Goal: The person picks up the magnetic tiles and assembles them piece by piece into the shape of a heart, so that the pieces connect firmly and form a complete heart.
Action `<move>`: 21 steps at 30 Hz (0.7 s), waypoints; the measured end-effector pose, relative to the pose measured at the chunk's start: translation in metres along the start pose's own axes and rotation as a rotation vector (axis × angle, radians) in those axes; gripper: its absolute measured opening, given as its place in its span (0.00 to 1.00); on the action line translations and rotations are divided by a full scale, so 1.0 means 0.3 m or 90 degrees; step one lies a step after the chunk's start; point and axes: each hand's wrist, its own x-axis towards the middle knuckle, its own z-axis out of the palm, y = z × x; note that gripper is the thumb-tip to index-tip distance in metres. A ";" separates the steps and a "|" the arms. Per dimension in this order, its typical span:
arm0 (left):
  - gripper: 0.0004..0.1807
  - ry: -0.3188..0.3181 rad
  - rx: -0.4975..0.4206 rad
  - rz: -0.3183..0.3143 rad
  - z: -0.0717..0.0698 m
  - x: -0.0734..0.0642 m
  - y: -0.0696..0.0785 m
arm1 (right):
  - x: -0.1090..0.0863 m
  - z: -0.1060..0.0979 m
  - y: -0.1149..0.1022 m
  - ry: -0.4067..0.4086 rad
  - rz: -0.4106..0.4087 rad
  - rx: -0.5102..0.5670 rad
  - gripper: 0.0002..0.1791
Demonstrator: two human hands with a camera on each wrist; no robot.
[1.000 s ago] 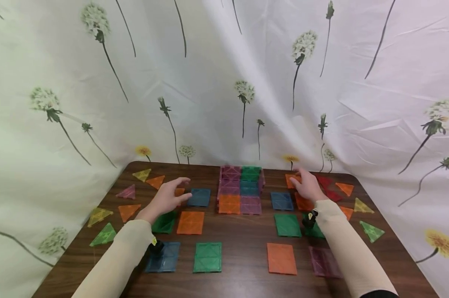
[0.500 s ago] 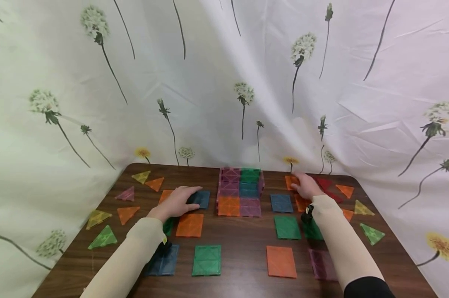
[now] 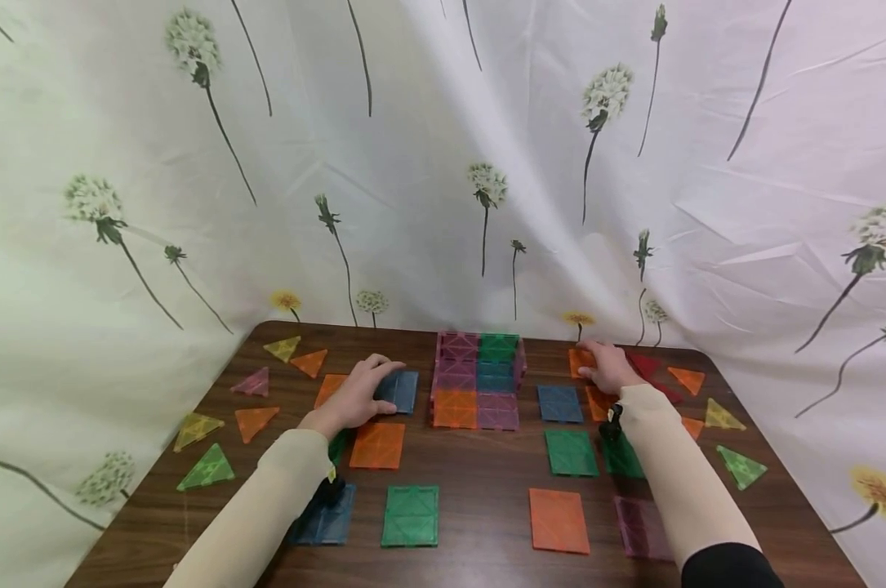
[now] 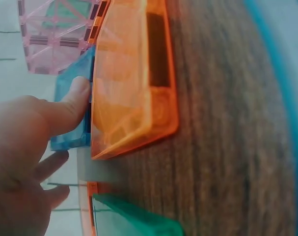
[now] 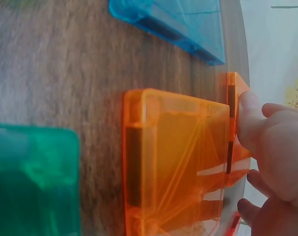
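With thumb and fingers, the left hand (image 3: pixel 353 396) pinches a blue tile (image 3: pixel 407 394) just left of the tile box (image 3: pixel 459 349); the right hand (image 3: pixel 610 369) likewise pinches the far orange tile (image 3: pixel 577 365) on the desk (image 3: pixel 483 506). Slid low, the far orange tile could catch the nearer orange tile (image 5: pixel 180 157); magnetic edges, if any, could snap the 2 tiles crookedly.

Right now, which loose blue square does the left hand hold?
The blue square just left of the tile box: the left hand grips it. The right blue square, across the box, and the near blue square, by the left sleeve, are free.
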 end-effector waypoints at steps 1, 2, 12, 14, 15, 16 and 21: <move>0.39 0.011 -0.001 0.001 0.002 0.002 0.000 | -0.001 0.000 0.000 0.010 0.004 -0.003 0.30; 0.39 0.023 -0.001 0.003 0.005 0.004 0.000 | -0.003 0.000 0.000 0.021 0.009 -0.001 0.30; 0.25 0.154 -0.037 -0.013 0.011 0.009 -0.006 | -0.041 0.019 0.022 0.203 0.049 0.064 0.27; 0.24 0.162 -0.050 -0.019 0.004 0.005 -0.008 | -0.053 0.012 0.023 0.223 0.050 0.067 0.23; 0.24 0.164 -0.058 -0.022 0.000 0.002 -0.010 | -0.057 0.006 0.023 0.228 0.048 0.065 0.22; 0.24 0.166 -0.066 -0.025 -0.003 -0.001 -0.011 | -0.061 0.000 0.022 0.230 0.049 0.064 0.20; 0.24 0.180 -0.093 -0.015 -0.013 -0.019 -0.016 | -0.078 -0.040 -0.002 0.209 0.043 0.041 0.15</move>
